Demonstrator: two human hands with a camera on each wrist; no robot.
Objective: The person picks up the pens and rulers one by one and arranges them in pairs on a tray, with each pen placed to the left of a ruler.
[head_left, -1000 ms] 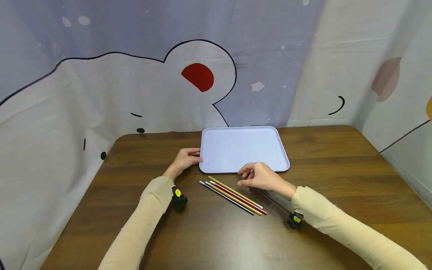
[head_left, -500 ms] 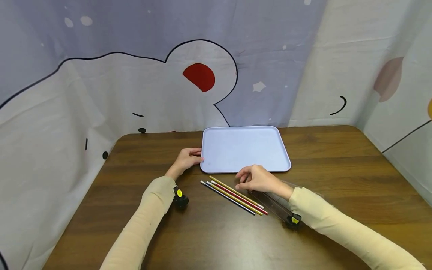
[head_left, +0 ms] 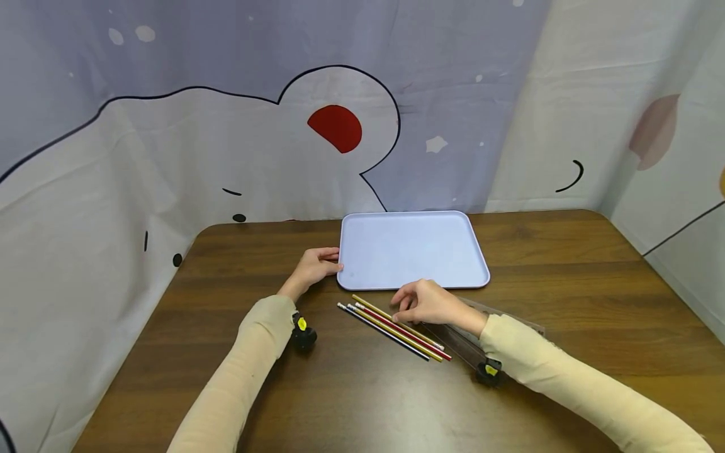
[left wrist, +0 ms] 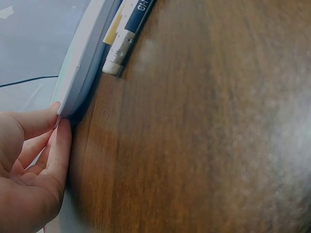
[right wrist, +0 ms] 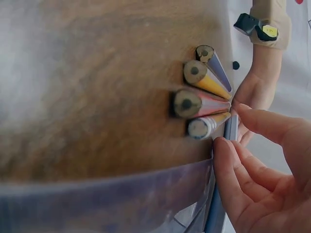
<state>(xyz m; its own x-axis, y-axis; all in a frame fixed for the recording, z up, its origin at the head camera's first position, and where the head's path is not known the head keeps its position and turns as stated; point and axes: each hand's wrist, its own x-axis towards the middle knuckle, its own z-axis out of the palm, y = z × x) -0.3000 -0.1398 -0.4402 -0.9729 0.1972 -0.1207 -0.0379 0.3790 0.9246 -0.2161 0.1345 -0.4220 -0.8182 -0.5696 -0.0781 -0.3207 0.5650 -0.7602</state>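
Note:
At the far middle of the table lies a pale lavender tray (head_left: 413, 245). My left hand (head_left: 313, 269) pinches its near left edge; in the left wrist view the thumb is on the rim, fingers below it. Several pencils lie side by side in front of the tray: a dark blue pencil (head_left: 391, 336), a red pencil (head_left: 430, 348) and gold ones. My right hand (head_left: 430, 305), fingers loosely bent, hovers by the uppermost gold pencil (head_left: 413, 329). Thumb and index finger stand apart in the right wrist view, nothing between them. Under the right wrist lies a flat clear plastic case (head_left: 461, 347), partly hidden.
The wooden table (head_left: 340, 402) reaches back to a printed curtain (head_left: 243, 151) hanging behind it. Small black wrist cameras hang under both sleeves; the right wrist camera (head_left: 489, 371) is close over the clear case.
My right hand has moved slightly left and nearer, toward the pencils, and more of the clear case shows under the forearm. The left hand stays at the tray's edge.

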